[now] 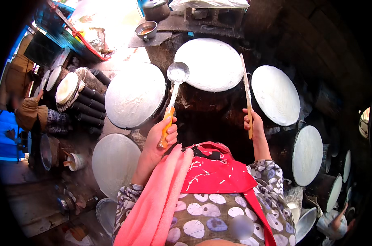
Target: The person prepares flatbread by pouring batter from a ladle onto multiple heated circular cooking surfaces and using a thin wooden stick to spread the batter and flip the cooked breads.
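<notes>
My left hand (158, 136) grips the orange handle of a metal ladle (177, 73), whose bowl and shaft carry white residue. The bowl overlaps the edges of two round griddles coated in white: one at left (135, 95) and one straight ahead (209, 64). In my right hand (256, 126) is a long, flat wooden spatula (246, 80), smeared white and pointing away from me. Its blade stands between the griddle ahead and another white-coated griddle (275, 95) at right. A further pale round surface (115, 164) lies left of my left forearm.
More white-topped round griddles (307, 155) line the right side. Black cylinders (87, 109) are stacked at left, near a person in a brown jacket (29, 113). A metal cup (146, 29) stands on a ledge ahead. At lower right another person (333, 223) is partly visible.
</notes>
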